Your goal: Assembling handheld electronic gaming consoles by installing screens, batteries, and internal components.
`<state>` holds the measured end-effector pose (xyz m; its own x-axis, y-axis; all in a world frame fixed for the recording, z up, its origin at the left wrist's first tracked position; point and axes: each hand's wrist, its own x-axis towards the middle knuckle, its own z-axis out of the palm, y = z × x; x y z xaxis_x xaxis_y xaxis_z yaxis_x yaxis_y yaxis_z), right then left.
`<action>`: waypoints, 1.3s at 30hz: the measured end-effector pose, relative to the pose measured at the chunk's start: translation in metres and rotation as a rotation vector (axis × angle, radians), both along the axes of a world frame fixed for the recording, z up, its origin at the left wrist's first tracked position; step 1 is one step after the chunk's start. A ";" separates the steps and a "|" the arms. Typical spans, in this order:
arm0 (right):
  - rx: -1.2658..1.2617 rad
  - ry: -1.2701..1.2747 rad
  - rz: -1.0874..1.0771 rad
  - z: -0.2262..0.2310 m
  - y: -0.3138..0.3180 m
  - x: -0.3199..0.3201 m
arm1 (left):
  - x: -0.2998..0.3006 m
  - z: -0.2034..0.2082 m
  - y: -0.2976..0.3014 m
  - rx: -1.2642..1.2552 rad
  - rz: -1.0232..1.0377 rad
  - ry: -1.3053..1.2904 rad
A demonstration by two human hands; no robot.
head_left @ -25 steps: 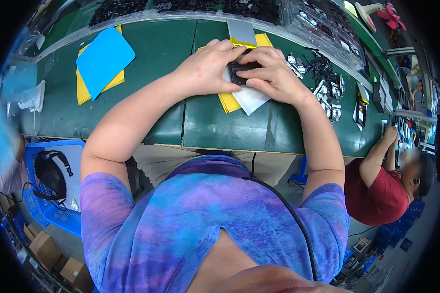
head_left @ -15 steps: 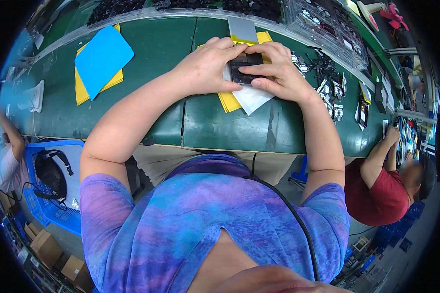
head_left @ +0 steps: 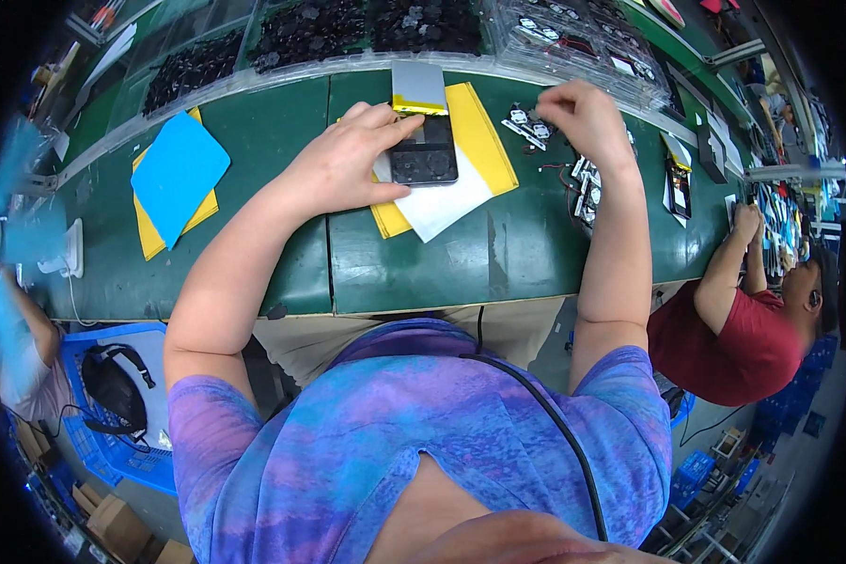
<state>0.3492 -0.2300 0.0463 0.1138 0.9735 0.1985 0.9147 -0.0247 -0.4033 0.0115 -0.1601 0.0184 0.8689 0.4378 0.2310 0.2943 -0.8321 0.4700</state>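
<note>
Black device [head_left: 424,155] lies under the left hand [head_left: 343,164]'s loose fingertip grip; right hand [head_left: 583,115], curled, hovers over small parts [head_left: 526,127].

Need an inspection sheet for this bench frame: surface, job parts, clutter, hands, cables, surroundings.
Surface: green bench, seam down the middle.
Job's things: dark flat device on white sheet over yellow pad; small fan parts to the right.
Clutter: blue sheet on the left; silver pouch behind the device.
Hands: left hand rests on the device; right hand at the fan parts, grip unclear.
Cables: black cable over the shirt.
Surroundings: clear trays behind; co-worker in red to the right.
</note>
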 end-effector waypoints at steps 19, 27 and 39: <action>0.052 1.355 0.181 -0.006 -0.003 -0.077 | 0.003 0.003 -0.020 -0.276 0.167 -0.310; 0.054 1.227 0.223 -0.013 0.002 -0.142 | 0.007 -0.007 -0.014 -1.083 0.285 -0.761; 0.504 0.412 0.438 -0.014 0.013 -0.134 | 0.011 0.006 -0.020 -1.296 0.248 -0.826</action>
